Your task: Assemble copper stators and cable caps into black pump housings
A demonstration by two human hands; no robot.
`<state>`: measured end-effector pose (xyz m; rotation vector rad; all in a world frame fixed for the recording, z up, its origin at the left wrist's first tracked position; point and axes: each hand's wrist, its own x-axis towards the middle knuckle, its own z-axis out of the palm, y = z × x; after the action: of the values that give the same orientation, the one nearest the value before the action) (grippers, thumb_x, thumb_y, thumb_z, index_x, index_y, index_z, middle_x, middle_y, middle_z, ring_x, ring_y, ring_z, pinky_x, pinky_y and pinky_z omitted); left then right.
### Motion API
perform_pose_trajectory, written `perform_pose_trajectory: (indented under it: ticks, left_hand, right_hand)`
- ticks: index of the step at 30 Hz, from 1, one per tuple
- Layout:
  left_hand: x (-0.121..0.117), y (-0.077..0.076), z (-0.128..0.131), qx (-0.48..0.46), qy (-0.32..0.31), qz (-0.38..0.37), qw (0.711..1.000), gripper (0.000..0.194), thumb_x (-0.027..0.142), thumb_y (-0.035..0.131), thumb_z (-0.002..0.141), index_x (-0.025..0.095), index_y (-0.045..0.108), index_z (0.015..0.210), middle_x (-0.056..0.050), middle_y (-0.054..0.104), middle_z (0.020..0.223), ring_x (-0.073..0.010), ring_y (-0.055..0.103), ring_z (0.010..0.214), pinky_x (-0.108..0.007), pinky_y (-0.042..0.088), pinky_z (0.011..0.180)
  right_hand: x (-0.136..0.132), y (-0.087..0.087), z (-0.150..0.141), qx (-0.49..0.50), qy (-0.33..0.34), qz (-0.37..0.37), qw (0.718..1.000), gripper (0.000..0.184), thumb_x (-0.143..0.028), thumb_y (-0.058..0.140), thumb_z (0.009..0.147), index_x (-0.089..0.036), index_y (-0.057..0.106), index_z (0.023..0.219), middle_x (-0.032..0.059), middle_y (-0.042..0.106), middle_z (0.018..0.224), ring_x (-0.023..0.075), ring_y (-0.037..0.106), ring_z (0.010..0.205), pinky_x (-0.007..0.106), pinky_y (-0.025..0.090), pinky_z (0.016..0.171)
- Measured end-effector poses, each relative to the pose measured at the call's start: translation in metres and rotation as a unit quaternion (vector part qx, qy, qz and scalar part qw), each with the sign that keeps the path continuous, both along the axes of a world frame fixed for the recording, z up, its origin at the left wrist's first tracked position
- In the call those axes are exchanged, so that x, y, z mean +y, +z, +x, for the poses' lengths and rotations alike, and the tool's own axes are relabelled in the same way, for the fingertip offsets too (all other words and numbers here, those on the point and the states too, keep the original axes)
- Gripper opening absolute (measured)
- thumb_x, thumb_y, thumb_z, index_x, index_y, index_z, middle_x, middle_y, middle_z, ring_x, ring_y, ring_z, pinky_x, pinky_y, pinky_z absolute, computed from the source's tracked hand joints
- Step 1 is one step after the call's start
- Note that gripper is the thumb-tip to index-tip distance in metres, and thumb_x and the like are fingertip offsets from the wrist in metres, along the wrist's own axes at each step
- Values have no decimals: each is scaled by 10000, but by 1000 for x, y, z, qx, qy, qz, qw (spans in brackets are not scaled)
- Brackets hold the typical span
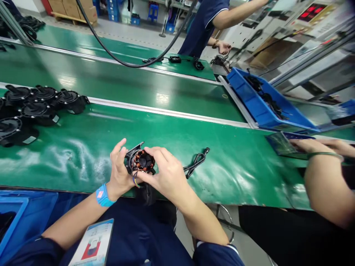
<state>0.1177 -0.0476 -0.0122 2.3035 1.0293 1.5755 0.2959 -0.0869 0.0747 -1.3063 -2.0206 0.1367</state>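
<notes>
My left hand [119, 170] is wrapped round the side of a black pump housing [134, 149], held above the bench's near edge. Copper windings show on a round motor stator [143, 161] seated at the housing's open end. The thumb and fingers of my right hand [169, 173] grip the stator's rim from the right. Thin coloured wires [135, 181] hang below it between my hands. A dark rounded part [147, 194] shows beneath, partly hidden by my right hand. To the right, a short black cable with a connector [197, 161] lies looped on the green mat.
Several black pump units [39, 107] stand at the left. Blue bins [277, 107] with dark parts sit at the right back, and another blue bin [27, 210] is at lower left. A co-worker's arm [323, 177] reaches in from the right; another person [205, 26] stands across.
</notes>
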Motion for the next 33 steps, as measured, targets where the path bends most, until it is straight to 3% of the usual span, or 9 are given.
perform_pose_trajectory:
  ticks: [3,6,8,13,17,21,25,27,33]
  left_hand:
    - [0,1,-1,-3,7,-4,1000,1049,712,654,871,267,113,1652,-249,344,1591,-381,440,1438,-506,566,966]
    - [0,2,-2,3,9,-8,1000,1114,737,694,823,264,118,1651,-250,358,1581,-385,453,1418,-506,571,950]
    - [0,1,-2,3,9,-9,1000,1147,739,718,799,271,111,1653,-248,359,1579,-387,451,1414,-506,573,939]
    - [1,1,-3,-4,-8,-10,1000,1075,741,647,856,257,117,1657,-254,360,1568,-391,449,1406,-535,565,950]
    - [2,2,-2,-14,3,-35,999,1100,706,699,842,233,124,1652,-252,389,1538,-372,464,1375,-519,569,958]
    - [6,3,0,-28,0,-29,999,1053,636,742,844,269,161,1641,-217,410,1488,-354,461,1356,-486,581,929]
    - [16,12,6,-65,27,53,996,963,622,750,835,389,213,1599,-133,421,1383,-286,525,1212,-457,578,910]
    - [22,16,9,-62,34,72,995,954,651,737,828,381,224,1587,-121,428,1323,-275,529,1162,-467,567,916]
    - [25,8,15,30,14,-61,998,973,634,720,847,233,253,1600,-175,440,1350,-326,489,1256,-514,522,1002]
  right_hand:
    - [0,7,0,-45,-12,-4,999,592,-472,797,884,-57,630,1272,176,717,1080,307,703,975,450,638,853]
    - [3,11,6,-31,74,-34,996,612,-373,823,879,-123,580,1382,156,671,1318,278,669,1154,415,603,988]
    - [4,11,10,-6,108,-52,993,614,-366,834,870,-166,575,1390,123,660,1353,249,653,1196,390,581,1033]
    - [1,-2,3,-19,16,5,1000,623,-554,751,894,-80,634,1282,163,729,1091,278,693,1025,473,592,981]
    - [-1,-20,-4,-116,24,25,993,754,-628,678,918,-54,588,1399,224,656,1346,372,618,1242,633,492,1107]
    - [-1,-27,-5,-130,12,15,991,730,-583,684,940,-35,593,1413,257,570,1455,412,527,1370,568,563,1061]
    - [0,-20,-3,-71,8,103,992,627,-472,664,985,-77,551,1459,248,570,1453,342,578,1337,487,581,1064]
    - [6,-21,-1,-42,6,130,991,597,-465,704,958,-100,590,1417,235,584,1434,340,583,1325,484,579,1066]
    - [28,-42,4,12,26,-5,1000,532,-448,759,897,-102,673,1291,231,581,1399,341,598,1247,506,593,1012]
